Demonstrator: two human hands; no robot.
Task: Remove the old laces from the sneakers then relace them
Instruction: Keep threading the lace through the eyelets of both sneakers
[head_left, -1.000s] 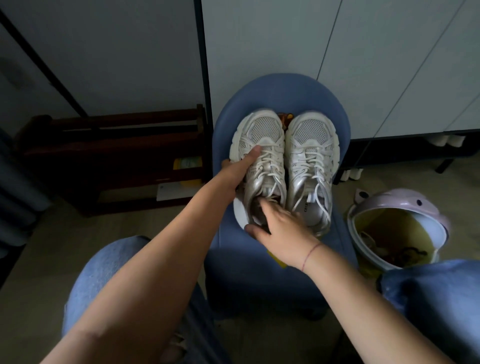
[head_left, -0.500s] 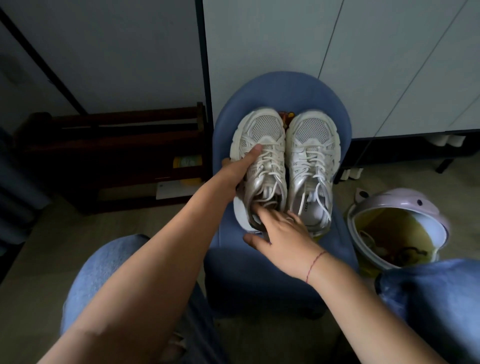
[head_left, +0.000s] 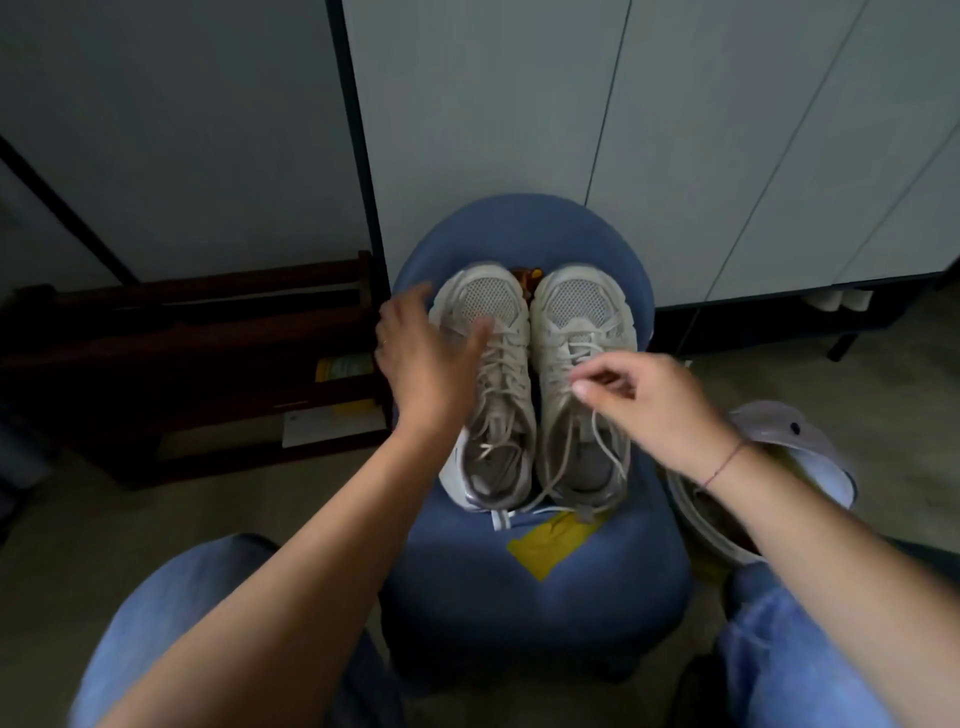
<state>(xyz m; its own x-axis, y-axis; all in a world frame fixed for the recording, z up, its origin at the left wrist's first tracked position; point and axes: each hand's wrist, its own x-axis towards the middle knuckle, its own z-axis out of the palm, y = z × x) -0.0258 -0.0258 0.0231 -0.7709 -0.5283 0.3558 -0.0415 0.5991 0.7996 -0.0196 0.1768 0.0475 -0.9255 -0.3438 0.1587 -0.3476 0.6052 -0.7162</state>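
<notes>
From the head view, the right hand (head_left: 660, 405) is drawn into a pinch, thumb and forefinger closed on a strand of the right lace (head_left: 605, 441), which rises to the fingertips from the right sneaker (head_left: 582, 317). The left hand (head_left: 423, 358) is spread wide and flat over the outer side of the left sneaker (head_left: 501, 415), thumb towards the left lace (head_left: 501, 364). It holds nothing, and blur hides whether it presses on the shoe or only hovers. Both sneakers sit side by side, toes away, on the stool (head_left: 519, 597). The main risk, as I judge it, is that nothing steadies the right sneaker. A firm upward pull on the lace could lift or drag the shoe rather than free the strand, and it could slide off the seat towards the open bin (head_left: 795, 431) just beside the stool on the right. Pulling the wrong strand might also tighten a knot (whether one is tied there is too small to tell). The loose lace ends lie at the seat's near edge by the yellow patch (head_left: 556, 538), where they could catch underneath a heel. Counted: two sneakers, two laces, both threaded through their eyelets, two hands, one stool, one bin, one yellow patch.
</notes>
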